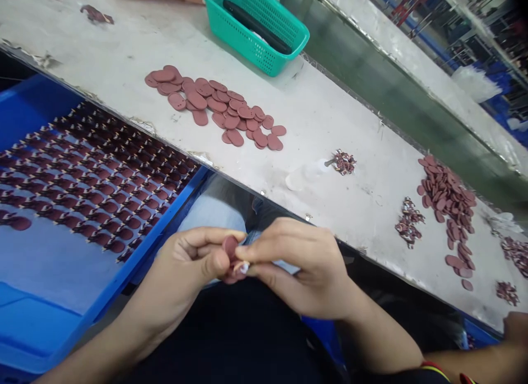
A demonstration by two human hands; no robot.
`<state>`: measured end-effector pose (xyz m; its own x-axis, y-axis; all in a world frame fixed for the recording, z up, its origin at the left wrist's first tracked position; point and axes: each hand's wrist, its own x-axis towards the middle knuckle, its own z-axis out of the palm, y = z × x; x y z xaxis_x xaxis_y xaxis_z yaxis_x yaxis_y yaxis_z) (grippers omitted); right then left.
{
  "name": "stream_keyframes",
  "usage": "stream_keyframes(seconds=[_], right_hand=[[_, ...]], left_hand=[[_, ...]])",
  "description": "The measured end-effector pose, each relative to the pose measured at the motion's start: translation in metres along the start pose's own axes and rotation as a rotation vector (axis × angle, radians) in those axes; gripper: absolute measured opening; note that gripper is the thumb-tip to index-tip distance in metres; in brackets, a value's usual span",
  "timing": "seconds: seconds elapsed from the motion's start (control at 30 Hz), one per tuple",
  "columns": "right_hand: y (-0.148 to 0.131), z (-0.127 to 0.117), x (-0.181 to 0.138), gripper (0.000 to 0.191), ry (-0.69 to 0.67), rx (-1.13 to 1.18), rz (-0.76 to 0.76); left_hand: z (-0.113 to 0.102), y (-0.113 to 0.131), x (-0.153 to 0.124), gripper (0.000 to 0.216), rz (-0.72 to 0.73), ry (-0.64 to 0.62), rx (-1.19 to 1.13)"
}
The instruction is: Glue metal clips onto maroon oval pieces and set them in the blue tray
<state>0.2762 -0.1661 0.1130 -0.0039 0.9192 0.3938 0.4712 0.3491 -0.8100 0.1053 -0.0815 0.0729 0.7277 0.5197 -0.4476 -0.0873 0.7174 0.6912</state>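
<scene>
My left hand [181,268] and my right hand [301,265] meet in front of my lap, just below the bench edge. Between their fingertips they pinch a small maroon oval rubber piece [230,247]. A pale bit [242,268] shows at its lower edge, partly hidden by my fingers. On the white bench [313,199], a loose pile of maroon oval pieces [214,104] lies beyond my hands. A second pile of ovals [447,199] and small heaps of patterned pieces [408,221] lie to the right.
A blue tray [70,252] to my left holds rows of maroon pieces. A green plastic basket [256,26] with a black object stands at the bench's far side. Another person's hand [515,326] shows at the lower right corner. Another bench and shelving lie beyond.
</scene>
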Motion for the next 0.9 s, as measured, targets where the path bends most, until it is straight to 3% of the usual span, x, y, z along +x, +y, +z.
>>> stream_keyframes(seconds=[0.23, 0.9], right_hand=[[0.017, -0.003, 0.006, 0.014, -0.034, 0.068, 0.085], [0.019, 0.001, 0.004, 0.011, 0.004, 0.053, 0.035]], left_hand=[[0.003, -0.001, 0.013, 0.041, -0.081, 0.086, -0.018], [0.006, 0.001, 0.009, 0.044, -0.101, 0.123, 0.011]])
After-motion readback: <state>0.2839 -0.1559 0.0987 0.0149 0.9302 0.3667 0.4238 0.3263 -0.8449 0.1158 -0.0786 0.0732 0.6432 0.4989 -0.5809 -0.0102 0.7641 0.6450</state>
